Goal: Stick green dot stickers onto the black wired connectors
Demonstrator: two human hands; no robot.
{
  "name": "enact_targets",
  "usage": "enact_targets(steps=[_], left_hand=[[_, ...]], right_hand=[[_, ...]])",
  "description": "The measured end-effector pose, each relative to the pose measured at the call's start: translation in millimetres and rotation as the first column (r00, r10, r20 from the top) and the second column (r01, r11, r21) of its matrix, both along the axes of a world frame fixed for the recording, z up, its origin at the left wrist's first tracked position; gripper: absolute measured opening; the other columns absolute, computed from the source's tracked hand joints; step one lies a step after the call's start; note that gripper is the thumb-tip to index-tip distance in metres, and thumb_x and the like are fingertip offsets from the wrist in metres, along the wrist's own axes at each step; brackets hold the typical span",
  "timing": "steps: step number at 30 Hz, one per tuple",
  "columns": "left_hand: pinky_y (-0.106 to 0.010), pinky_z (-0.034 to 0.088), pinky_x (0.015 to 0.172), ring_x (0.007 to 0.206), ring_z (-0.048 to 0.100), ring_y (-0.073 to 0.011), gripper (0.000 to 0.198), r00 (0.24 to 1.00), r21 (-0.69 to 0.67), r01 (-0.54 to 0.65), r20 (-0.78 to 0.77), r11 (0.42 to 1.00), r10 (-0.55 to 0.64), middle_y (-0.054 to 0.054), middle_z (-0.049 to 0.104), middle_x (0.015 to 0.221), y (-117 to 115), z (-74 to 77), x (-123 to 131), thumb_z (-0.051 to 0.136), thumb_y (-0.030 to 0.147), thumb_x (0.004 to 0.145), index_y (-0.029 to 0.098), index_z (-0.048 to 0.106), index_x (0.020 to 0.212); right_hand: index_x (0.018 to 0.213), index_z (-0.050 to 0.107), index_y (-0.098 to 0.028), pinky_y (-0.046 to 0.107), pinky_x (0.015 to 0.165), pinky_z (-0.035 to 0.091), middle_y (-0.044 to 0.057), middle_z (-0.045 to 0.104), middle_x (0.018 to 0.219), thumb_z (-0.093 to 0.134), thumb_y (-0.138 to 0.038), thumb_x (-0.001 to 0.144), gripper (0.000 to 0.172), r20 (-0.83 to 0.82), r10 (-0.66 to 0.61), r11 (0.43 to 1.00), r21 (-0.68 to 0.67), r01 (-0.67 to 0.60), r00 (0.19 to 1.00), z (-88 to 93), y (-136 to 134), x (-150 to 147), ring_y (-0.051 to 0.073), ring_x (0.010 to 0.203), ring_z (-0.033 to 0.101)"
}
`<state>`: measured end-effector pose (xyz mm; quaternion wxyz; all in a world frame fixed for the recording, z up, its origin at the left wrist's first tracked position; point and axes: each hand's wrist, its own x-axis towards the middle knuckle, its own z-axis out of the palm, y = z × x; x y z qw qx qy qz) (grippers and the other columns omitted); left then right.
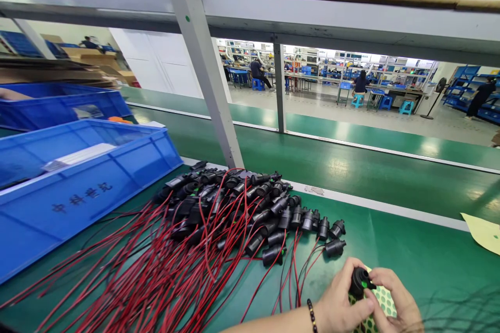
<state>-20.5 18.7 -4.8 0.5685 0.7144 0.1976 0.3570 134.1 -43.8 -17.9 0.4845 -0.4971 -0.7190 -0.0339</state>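
My left hand, with a beaded bracelet at the wrist, is closed around a black socket part that carries a small green dot. My right hand pinches the same part from the right, fingers pressed against it. Under both hands lies a pale sheet of green dot stickers. To the left a big pile of black socket parts with red and black wires spreads over the green table.
A blue plastic bin sits at the left, another blue bin behind it. A grey slanted frame post rises behind the pile. A yellowish paper lies at the right edge. Several seated people work far off across the aisle.
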Motion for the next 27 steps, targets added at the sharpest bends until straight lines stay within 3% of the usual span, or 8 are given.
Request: enact_targets(steps=[6,12,18,23,27], left_hand=[[-0.031,0.037,0.065,0.072,0.042,-0.0171,0.04,1.0,-0.004,0.008,-0.003,1.0,-0.008,0.0,0.045,0.082,0,3.5,-1,0.059,0.04,0.07,0.018,0.044,0.101],[-0.029,0.034,0.063,0.07,0.039,-0.0159,0.039,1.0,-0.041,0.027,-0.004,0.999,-0.027,0.001,0.043,0.08,0,4.6,0,0.059,0.037,0.068,0.018,0.043,0.099],[-0.028,0.033,0.063,0.07,0.039,-0.0157,0.038,0.999,-0.071,0.02,-0.03,0.997,-0.022,0.001,0.044,0.08,-1,3.3,2,0.059,0.036,0.068,0.018,0.044,0.097],[-0.028,0.033,0.065,0.072,0.038,-0.0154,0.038,1.0,-0.098,0.023,0.001,0.995,-0.023,0.001,0.042,0.082,0,2.6,-1,0.06,0.03,0.067,0.019,0.043,0.1],[-0.026,0.032,0.062,0.068,0.036,-0.0129,0.043,1.0,-0.159,-0.002,0.003,0.987,0.003,0.004,0.04,0.079,1,-13.8,3,0.062,0.019,0.062,0.021,0.04,0.099]], right_hand=[[0.102,0.055,-0.022,0.022,0.073,0.056,0.008,0.061,0.095,0.055,-0.017,0.088,0.015,-0.013,0.015,1.0,0.022,-0.014,1.0,4.6,-1,-3,0.016,0.084,0.066],[0.099,0.059,-0.021,0.02,0.068,0.057,0.008,0.059,0.097,0.051,-0.014,0.087,0.016,0.171,0.062,0.998,-0.01,-0.061,0.983,4.1,1,4,0.014,0.079,0.067],[0.096,0.06,-0.021,0.02,0.069,0.057,0.008,0.061,0.096,0.053,-0.015,0.086,0.014,0.129,0.056,0.998,-0.003,-0.056,0.99,11.7,2,1,0.016,0.08,0.068],[0.095,0.058,-0.022,0.022,0.067,0.057,0.007,0.065,0.09,0.055,-0.021,0.087,0.008,-0.006,-0.015,1.0,0.016,0.015,1.0,7.2,1,-4,0.017,0.076,0.068],[0.098,0.058,-0.023,0.019,0.06,0.056,0.005,0.067,0.085,0.056,-0.039,0.09,0.019,-0.047,-0.157,0.988,-0.014,0.157,0.986,-0.9,0,0,0.016,0.071,0.069]])
